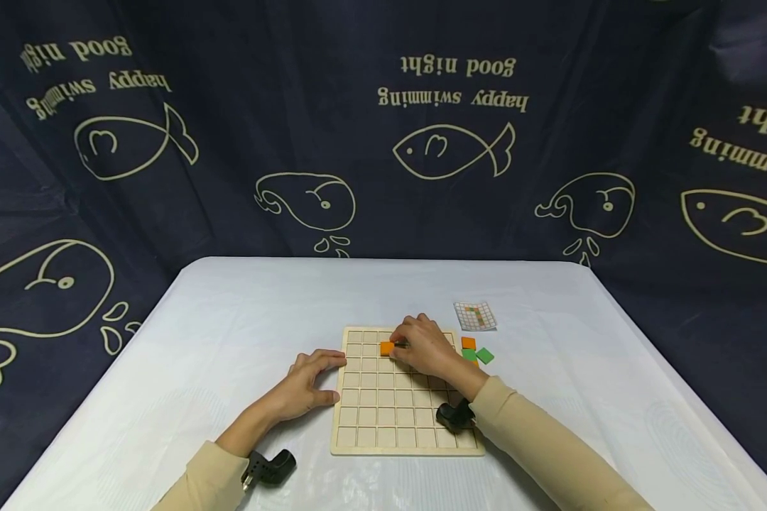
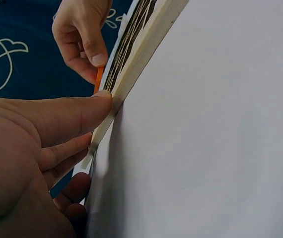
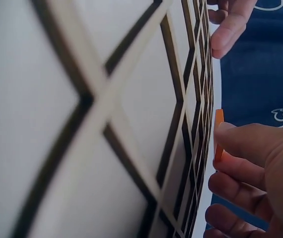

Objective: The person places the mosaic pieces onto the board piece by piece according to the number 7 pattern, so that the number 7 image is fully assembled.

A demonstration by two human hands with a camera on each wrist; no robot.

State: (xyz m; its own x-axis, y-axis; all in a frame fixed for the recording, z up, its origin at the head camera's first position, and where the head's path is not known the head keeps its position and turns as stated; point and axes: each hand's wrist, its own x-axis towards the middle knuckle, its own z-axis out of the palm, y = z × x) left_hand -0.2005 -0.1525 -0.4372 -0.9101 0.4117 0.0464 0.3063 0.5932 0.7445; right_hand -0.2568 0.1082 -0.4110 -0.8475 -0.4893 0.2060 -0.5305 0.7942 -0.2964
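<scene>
A square wooden grid board (image 1: 386,399) lies flat on the table. Between thumb and fingertips my right hand (image 1: 424,346) pinches a square orange tile (image 1: 386,348) over the board's far rows; the right wrist view shows this tile (image 3: 219,134) on edge. Whether the tile touches the board cannot be told. My left hand (image 1: 303,387) rests at the board's left side, fingers spread, and in the left wrist view its thumb (image 2: 77,116) touches the wooden rim (image 2: 139,64). To the right of the board lie an orange tile (image 1: 469,343) and green tiles (image 1: 484,355), partly hidden by my right forearm.
Behind the loose tiles a small paper card (image 1: 476,316) shows a grid with coloured squares. A white cloth covers the table (image 1: 268,298). Beyond its far edge hangs a dark blue curtain (image 1: 371,128) with fish drawings. Black wrist cameras (image 1: 275,468) sit on both wrists.
</scene>
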